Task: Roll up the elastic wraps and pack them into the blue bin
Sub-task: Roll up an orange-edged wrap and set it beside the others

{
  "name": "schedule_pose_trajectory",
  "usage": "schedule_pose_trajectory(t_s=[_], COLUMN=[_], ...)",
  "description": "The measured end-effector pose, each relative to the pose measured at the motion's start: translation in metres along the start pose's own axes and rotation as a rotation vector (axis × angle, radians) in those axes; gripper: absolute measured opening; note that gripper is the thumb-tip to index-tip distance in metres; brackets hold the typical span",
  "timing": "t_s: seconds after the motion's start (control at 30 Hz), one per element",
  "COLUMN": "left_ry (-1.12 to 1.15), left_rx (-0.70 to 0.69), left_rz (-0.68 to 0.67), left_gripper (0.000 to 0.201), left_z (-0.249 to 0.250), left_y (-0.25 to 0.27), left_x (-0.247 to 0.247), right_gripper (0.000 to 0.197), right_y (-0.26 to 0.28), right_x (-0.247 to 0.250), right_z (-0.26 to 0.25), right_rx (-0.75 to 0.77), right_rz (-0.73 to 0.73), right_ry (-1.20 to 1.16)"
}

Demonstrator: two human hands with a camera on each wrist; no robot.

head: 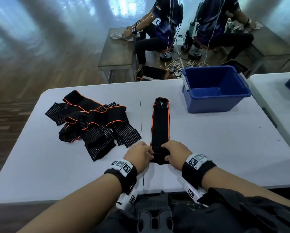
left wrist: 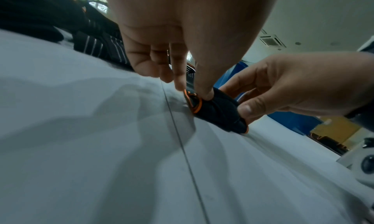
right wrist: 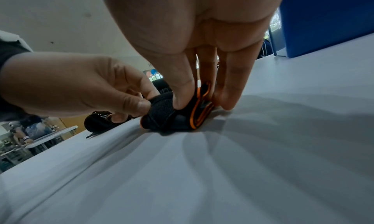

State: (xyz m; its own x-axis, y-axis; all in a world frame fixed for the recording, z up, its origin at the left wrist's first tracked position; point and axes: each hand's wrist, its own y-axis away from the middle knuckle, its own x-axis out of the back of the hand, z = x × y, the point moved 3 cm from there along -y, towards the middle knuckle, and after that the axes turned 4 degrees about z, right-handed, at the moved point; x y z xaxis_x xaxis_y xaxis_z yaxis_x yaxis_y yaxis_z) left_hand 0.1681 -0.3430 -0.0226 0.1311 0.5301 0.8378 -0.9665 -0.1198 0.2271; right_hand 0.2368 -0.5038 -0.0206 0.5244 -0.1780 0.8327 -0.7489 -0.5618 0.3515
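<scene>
One black elastic wrap point(head: 160, 126) with orange edging lies stretched out along the white table point(head: 225, 140), running away from me. Its near end is curled into a small roll point(left wrist: 214, 110) point(right wrist: 172, 115). My left hand point(head: 140, 156) pinches the roll's left end between thumb and fingers. My right hand point(head: 174, 151) pinches the right end the same way. A heap of several more black wraps point(head: 92, 121), some striped, lies to the left. The blue bin point(head: 214, 88) stands at the far right of the table with nothing visible inside.
A second white table point(head: 275, 98) adjoins on the right. Beyond the far edge, a person sits at a brown table point(head: 117, 52) beside a mirrored wall, with cables and a black basket point(head: 151, 74) on the floor.
</scene>
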Motion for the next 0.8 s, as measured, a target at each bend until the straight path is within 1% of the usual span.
schedule_pose_trajectory(t_s=[0.13,0.27,0.33,0.4,0.5,0.53,0.6,0.7,0.8], left_ry=[-0.142,-0.151,-0.13,-0.102,-0.153,-0.167,-0.176,-0.215,-0.274], left_rx=[-0.116,-0.091,-0.082,-0.084,-0.13,-0.147,-0.175,-0.217,-0.276], left_rz=[-0.026,-0.031,-0.019,-0.008,-0.023,-0.026,-0.025,-0.027,0.033], left_gripper=[0.015,0.009,0.01,0.015,0.015,0.017,0.021,0.022,0.021], left_z=[0.005,0.009,0.011,0.012,0.014,0.013,0.011,0.009,0.009], left_y=[-0.005,-0.01,-0.011,-0.01,-0.011,-0.011,-0.01,-0.009,-0.008], left_x=[-0.002,0.001,0.004,0.005,0.005,0.005,0.004,0.0,-0.004], right_gripper=[0.048,0.049,0.049,0.04,0.012,0.009,0.014,0.025,0.028], right_y=[-0.004,-0.003,-0.004,-0.006,-0.007,-0.006,-0.006,-0.003,-0.001], right_x=[-0.001,-0.003,-0.001,0.001,0.005,0.004,0.003,0.001,-0.002], right_z=[-0.001,-0.001,-0.001,-0.002,-0.005,-0.005,-0.003,0.0,0.0], right_rx=[-0.022,-0.058,-0.073,-0.091,-0.061,-0.053,-0.033,-0.034,-0.047], right_rz=[-0.006,-0.007,-0.004,-0.013,-0.052,-0.062,-0.065,-0.03,0.028], right_ry=[0.027,0.049,0.068,0.048,0.069,0.076,0.08,0.06,0.006])
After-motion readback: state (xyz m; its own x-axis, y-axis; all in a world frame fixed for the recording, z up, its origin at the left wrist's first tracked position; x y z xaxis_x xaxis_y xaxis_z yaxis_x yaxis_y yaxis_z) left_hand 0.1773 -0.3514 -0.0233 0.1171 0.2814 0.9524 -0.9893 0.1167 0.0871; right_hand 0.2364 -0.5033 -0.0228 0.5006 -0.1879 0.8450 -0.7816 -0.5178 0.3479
